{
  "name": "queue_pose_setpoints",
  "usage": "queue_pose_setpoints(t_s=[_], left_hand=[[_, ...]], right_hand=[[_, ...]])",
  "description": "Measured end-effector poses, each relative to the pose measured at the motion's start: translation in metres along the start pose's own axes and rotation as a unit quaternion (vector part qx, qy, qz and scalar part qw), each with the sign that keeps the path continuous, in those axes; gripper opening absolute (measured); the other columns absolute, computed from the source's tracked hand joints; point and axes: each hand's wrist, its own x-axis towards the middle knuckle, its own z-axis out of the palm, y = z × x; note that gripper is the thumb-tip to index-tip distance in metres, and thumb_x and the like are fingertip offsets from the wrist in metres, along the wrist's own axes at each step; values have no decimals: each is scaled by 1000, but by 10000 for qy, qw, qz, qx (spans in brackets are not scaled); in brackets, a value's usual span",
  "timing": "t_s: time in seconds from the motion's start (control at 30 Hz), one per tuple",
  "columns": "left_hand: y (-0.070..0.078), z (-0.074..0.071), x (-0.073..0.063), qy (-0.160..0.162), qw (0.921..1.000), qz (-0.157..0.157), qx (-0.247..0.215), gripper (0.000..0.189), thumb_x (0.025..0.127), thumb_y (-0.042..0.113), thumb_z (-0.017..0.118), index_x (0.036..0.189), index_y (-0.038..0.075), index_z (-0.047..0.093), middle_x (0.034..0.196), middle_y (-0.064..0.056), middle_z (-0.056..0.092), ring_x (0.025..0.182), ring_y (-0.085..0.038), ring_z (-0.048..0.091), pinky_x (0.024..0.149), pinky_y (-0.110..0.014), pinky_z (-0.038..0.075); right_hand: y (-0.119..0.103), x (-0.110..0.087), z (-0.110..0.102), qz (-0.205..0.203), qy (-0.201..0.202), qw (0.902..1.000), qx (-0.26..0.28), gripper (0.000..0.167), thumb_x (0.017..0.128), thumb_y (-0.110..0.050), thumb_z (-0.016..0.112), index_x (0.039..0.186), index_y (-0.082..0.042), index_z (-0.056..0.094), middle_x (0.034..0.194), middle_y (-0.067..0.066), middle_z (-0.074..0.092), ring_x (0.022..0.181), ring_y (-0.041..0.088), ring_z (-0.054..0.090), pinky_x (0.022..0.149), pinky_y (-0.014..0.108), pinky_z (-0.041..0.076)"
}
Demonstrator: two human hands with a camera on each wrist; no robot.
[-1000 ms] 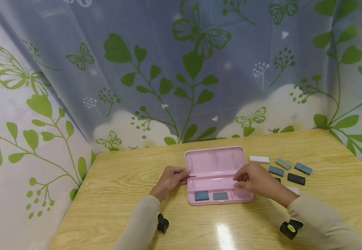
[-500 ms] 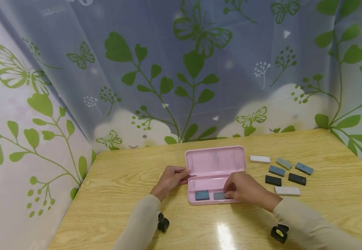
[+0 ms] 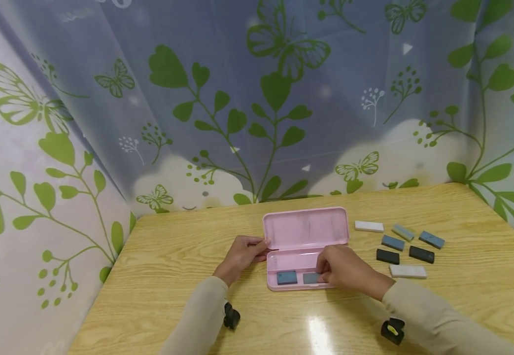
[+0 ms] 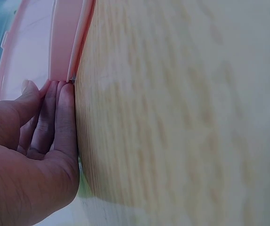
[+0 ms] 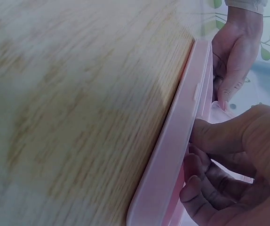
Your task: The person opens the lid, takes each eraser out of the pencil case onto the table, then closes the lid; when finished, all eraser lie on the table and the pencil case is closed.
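A pink plastic pencil case lies with its lid raised on the wooden table. My left hand holds it at the left end by the hinge; in the left wrist view, the thumb is by the lid and the fingers reach the case's side. In the front compartment lie a dark blue block, like an eraser, and a grey-blue block. My right hand reaches into the case, its thumb and fingers pinching the grey-blue block's right end. Its fingertips are partly hidden behind the rim in the right wrist view.
Several loose blocks lie on the table right of the case: white ones, blue ones, black ones and a greenish one. A patterned curtain hangs behind the table.
My right hand has moved left and down inside the case from above its right part to the grey-blue block, uncovering the blocks on the table. The left hand stays put.
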Motion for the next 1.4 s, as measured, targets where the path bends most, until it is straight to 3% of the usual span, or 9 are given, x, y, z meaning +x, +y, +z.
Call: queue_pose_setpoints(t_s=[0.5,0.83,1.13,1.4], left_hand=[[-1,-1,1,-11,10000,-59,-13,30,101,17,65,121,-5,72,105,-16,74,90,-14,71,81,-29,62],[-1,-1,1,16,10000,-54,-27,29,102,16,64,120,-6,72,103,-15,75,87,-13,71,80,-27,62],[-2,0,0,47,10000,-58,45,29,102,17,64,118,-6,73,102,-15,75,86,-13,71,80,-28,62],[-1,0,1,8,10000,-28,41,29,101,18,65,118,-5,73,103,-15,75,87,-13,71,80,-28,62]], right_hand=[[-4,-2,-2,88,145,9998,96,22,78,1,84,70,-14,69,65,-12,61,60,-1,51,55,22,46],[-7,-3,-6,345,12,9980,527,24,82,5,77,70,-14,70,65,-11,61,59,2,51,54,22,46],[-9,-5,-25,423,160,9958,798,21,84,4,77,72,-12,72,69,-8,64,62,5,54,56,22,48],[3,-18,-50,514,141,9947,875,18,87,3,76,76,-11,73,74,-5,67,65,6,61,59,25,53]])
